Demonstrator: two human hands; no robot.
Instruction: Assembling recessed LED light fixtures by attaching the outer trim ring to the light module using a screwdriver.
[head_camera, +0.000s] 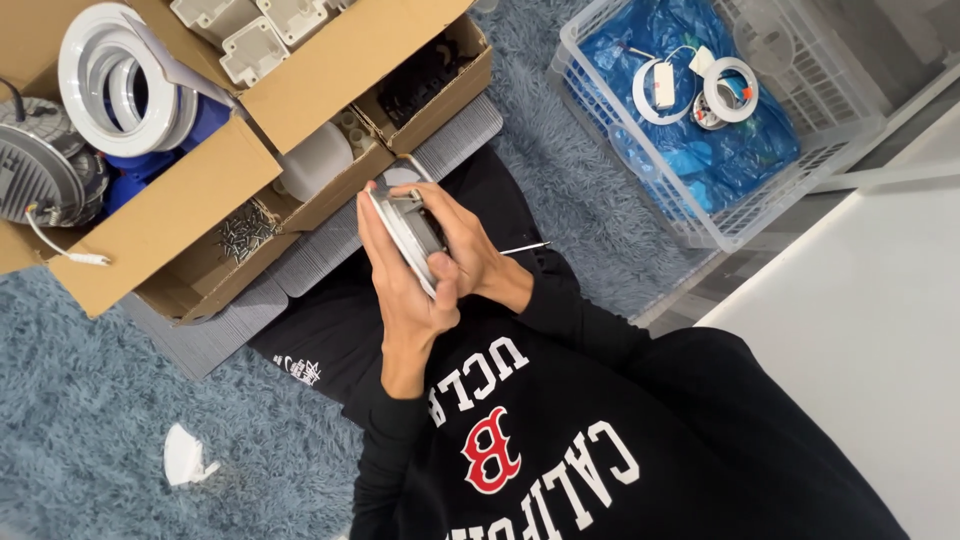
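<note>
A round white light fitting (405, 228) with a silvery rim is held edge-on in front of my chest. My left hand (395, 280) wraps it from below, with the thumb over its near edge. On the fitting's far side, my right hand (465, 250) has its fingers curled on the fitting's back. A thin metal rod (525, 247), perhaps a screwdriver shaft, sticks out to the right behind my right wrist. How that rod is held is hidden.
Cardboard boxes (170, 215) at left hold white rings (115, 80), white plastic housings (255, 45), a grey finned part (35, 165) and loose screws (245, 230). A white plastic basket (790, 150) with a blue bag and assembled rings (728, 90) sits upper right. A white scrap (185, 457) lies on the blue-grey shag rug.
</note>
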